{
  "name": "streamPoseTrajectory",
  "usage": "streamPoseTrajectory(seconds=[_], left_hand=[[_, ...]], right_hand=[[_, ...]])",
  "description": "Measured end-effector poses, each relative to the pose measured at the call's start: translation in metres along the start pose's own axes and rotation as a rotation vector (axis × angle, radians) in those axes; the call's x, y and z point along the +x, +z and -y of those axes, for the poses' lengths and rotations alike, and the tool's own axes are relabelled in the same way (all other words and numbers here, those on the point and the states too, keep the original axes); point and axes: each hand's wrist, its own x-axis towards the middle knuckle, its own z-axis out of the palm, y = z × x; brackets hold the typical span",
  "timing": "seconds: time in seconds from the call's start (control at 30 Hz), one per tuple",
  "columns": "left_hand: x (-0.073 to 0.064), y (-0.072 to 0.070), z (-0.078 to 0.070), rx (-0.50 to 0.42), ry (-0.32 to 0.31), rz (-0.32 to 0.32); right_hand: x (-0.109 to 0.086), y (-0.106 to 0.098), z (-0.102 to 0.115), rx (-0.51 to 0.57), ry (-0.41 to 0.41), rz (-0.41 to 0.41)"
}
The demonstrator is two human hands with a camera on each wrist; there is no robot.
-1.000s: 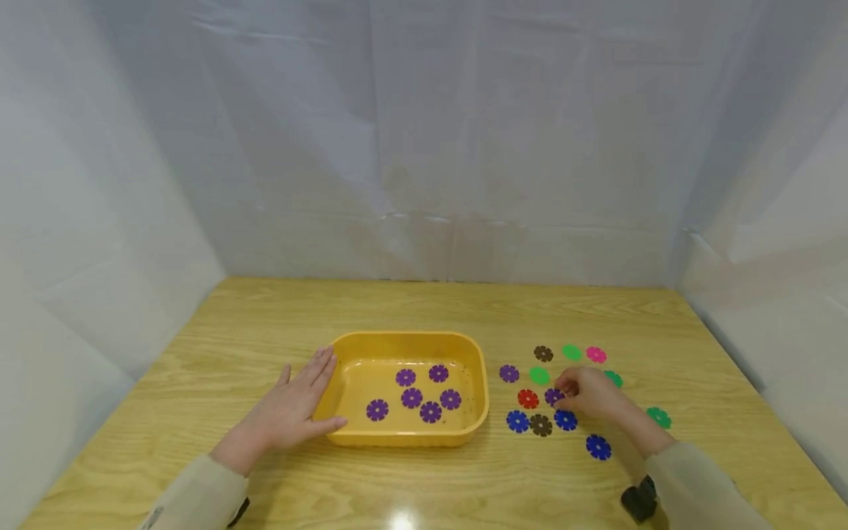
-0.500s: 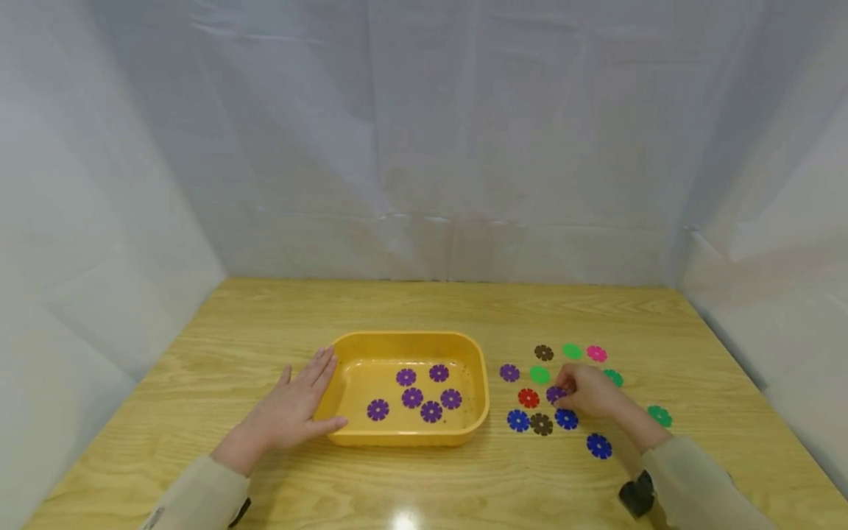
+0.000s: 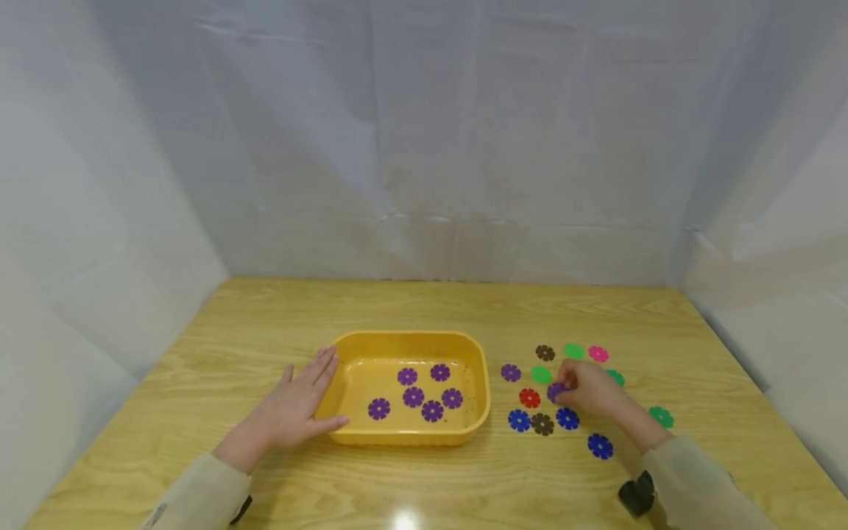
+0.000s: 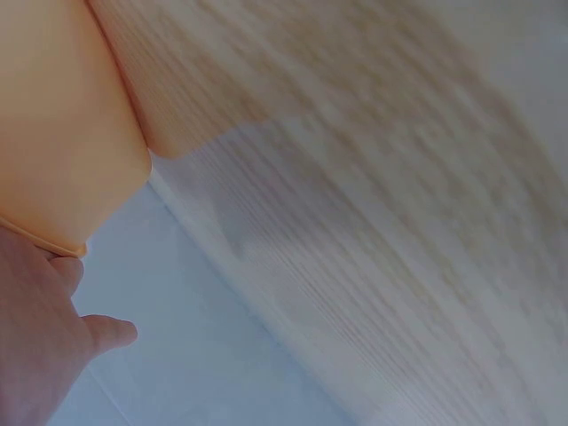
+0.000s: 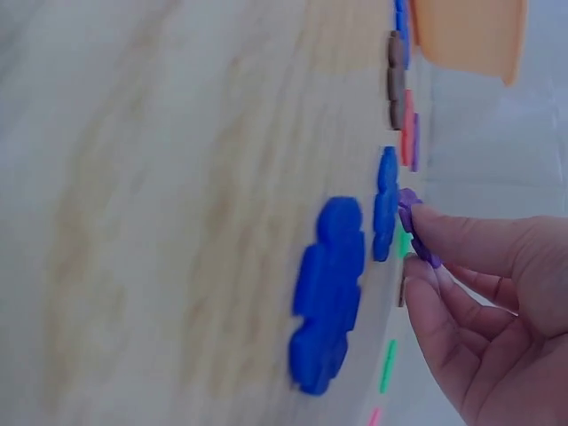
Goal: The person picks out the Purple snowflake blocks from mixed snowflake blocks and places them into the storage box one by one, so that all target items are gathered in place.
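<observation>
My left hand [image 3: 288, 412] rests with straight fingers on the left rim of a yellow plastic tub [image 3: 411, 439]; the left wrist view shows fingers at the tub's wall [image 4: 75, 106]. Several purple notched flower discs [image 3: 414, 397] lie inside the tub. To its right, my right hand [image 3: 592, 390] pinches another purple flower disc [image 5: 417, 232] between thumb and fingers. In the right wrist view that disc is tilted, close to a blue disc [image 5: 385, 204]. Part of it is hidden by the thumb.
Around the right hand lie loose discs: a red one [image 3: 529, 398], a purple one [image 3: 510, 372], a pink one [image 3: 598, 354], and several blue, brown and green ones. White sheeting [image 3: 437, 147] encloses the wooden table [image 3: 265, 316] at the back and sides.
My right hand has tilted and lifted slightly with the purple disc between its fingertips. The left hand and tub stay put.
</observation>
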Motion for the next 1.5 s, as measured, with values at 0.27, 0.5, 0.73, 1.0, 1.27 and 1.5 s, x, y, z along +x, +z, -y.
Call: streamPoseTrajectory(seconds=[0.27, 0.5, 0.73, 1.0, 1.27, 1.5], left_hand=[[0.001, 0.000, 0.000, 0.016, 0.002, -0.001], [0.000, 0.001, 0.001, 0.017, 0.001, -0.006], [0.000, -0.001, 0.000, 0.008, -0.003, -0.007], [0.000, -0.001, 0.000, 0.016, 0.004, -0.008], [0.000, -0.002, 0.000, 0.010, 0.003, -0.010], [0.001, -0.002, 0.001, 0.005, 0.001, -0.007]], right_hand=[[-0.001, -0.006, 0.004, -0.003, -0.045, -0.040], [-0.003, -0.006, 0.018, 0.027, -0.077, -0.089], [-0.001, -0.003, 0.045, 0.081, -0.104, -0.158], [0.008, 0.008, 0.084, 0.184, -0.130, -0.171], [0.029, 0.028, 0.112, 0.262, -0.173, -0.131], [0.049, 0.051, 0.136, 0.252, -0.190, -0.105]])
